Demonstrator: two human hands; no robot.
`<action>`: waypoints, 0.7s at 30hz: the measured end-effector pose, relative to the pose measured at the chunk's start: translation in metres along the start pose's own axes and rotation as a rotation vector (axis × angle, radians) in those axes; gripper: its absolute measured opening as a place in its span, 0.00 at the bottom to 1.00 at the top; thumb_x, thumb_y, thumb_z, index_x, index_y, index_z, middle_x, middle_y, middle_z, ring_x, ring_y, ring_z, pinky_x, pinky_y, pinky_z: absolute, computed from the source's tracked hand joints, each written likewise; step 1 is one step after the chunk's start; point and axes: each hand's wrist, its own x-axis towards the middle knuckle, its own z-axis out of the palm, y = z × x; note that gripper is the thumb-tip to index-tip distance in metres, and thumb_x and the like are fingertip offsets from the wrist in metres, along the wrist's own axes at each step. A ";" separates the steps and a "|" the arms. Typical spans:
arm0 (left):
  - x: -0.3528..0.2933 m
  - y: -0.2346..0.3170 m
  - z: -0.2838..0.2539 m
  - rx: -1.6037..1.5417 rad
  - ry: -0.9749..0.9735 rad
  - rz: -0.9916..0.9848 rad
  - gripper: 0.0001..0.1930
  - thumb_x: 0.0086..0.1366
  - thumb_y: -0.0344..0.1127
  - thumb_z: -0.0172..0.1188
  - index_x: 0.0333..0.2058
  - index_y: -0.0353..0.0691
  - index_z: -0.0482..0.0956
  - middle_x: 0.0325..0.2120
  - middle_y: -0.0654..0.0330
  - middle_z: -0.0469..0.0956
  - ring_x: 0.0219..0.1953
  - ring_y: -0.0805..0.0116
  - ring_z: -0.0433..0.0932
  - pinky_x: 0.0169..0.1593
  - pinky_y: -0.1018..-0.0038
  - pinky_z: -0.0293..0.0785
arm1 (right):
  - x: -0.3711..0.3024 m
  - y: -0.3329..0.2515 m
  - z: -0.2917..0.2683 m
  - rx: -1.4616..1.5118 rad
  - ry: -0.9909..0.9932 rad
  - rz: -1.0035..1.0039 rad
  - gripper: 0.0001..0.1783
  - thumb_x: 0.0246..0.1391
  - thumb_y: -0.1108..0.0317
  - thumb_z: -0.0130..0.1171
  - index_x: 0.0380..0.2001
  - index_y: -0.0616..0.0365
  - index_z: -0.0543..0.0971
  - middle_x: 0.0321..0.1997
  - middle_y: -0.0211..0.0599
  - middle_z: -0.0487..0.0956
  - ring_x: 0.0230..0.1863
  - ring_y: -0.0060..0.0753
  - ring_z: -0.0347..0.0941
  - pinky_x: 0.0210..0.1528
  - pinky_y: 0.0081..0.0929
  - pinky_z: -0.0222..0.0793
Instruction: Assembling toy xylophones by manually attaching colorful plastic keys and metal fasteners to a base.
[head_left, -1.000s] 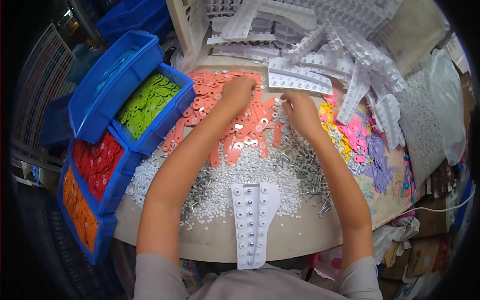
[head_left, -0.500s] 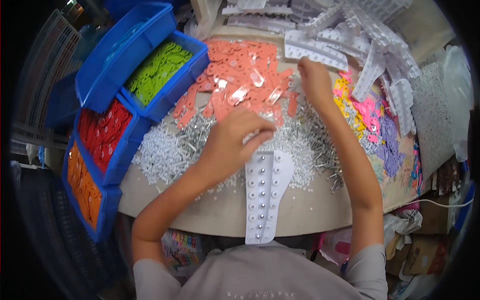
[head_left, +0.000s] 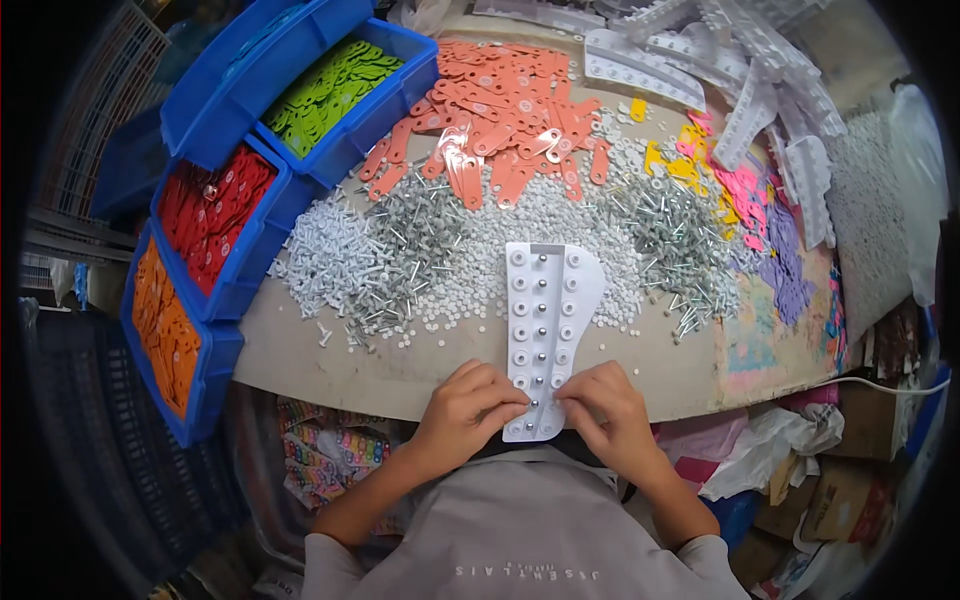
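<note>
At near edge, beige surface (head_left: 345, 365): L hand (head_left: 462, 414), R hand (head_left: 612, 414) now away from coral plastic strips (head_left: 495, 95), both at white flared plastic block (head_left: 551, 330); handling shifted there. Fingers tog.; held bits, if any, unclear.

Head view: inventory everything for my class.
Front holder: one, white, near edge, centre
Other holders: several, white, far right
Flat pieces: many, coral, far middle
Discs: many, white, middle
Metal pins: many, silver, flanking discs
Pale pins: many, white, left
Small pieces: many, yellow, pink, purple, right
Bins: at least four, blue, left
Bin pieces: many, green, red, orange, light blue, left
Table: one, beige, centre
Bag: one, clear, right
Cable: one, white, right
Boxes: several, brown, lower right
Shirt: one, grey, bottom
Left hand: one, bare, holder's left
Right hand: one, bare, holder's right
</note>
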 end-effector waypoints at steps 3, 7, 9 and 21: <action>-0.007 -0.002 0.002 0.021 0.000 -0.004 0.07 0.55 0.24 0.70 0.34 0.38 0.86 0.30 0.61 0.78 0.35 0.64 0.75 0.39 0.71 0.71 | -0.006 0.003 0.006 0.012 -0.028 -0.005 0.07 0.50 0.79 0.64 0.35 0.60 0.82 0.35 0.38 0.79 0.39 0.41 0.72 0.43 0.33 0.69; -0.007 -0.003 0.010 0.075 0.038 0.025 0.06 0.55 0.25 0.70 0.33 0.37 0.85 0.28 0.60 0.78 0.34 0.62 0.75 0.38 0.70 0.71 | -0.008 0.004 0.013 -0.072 0.007 -0.066 0.08 0.50 0.79 0.64 0.35 0.60 0.80 0.35 0.39 0.78 0.38 0.43 0.72 0.41 0.35 0.68; -0.005 -0.003 0.012 0.083 0.059 0.034 0.06 0.55 0.25 0.70 0.33 0.36 0.85 0.28 0.59 0.77 0.33 0.61 0.75 0.38 0.70 0.72 | -0.010 0.007 0.020 -0.089 0.058 -0.079 0.09 0.49 0.80 0.65 0.35 0.60 0.80 0.35 0.39 0.77 0.37 0.44 0.72 0.40 0.36 0.68; -0.010 -0.016 0.017 0.385 0.164 0.341 0.09 0.53 0.30 0.71 0.33 0.40 0.83 0.27 0.64 0.76 0.31 0.63 0.74 0.34 0.67 0.70 | -0.015 0.034 0.028 -0.389 0.179 -0.464 0.19 0.35 0.74 0.67 0.37 0.58 0.83 0.36 0.32 0.77 0.38 0.37 0.72 0.40 0.33 0.68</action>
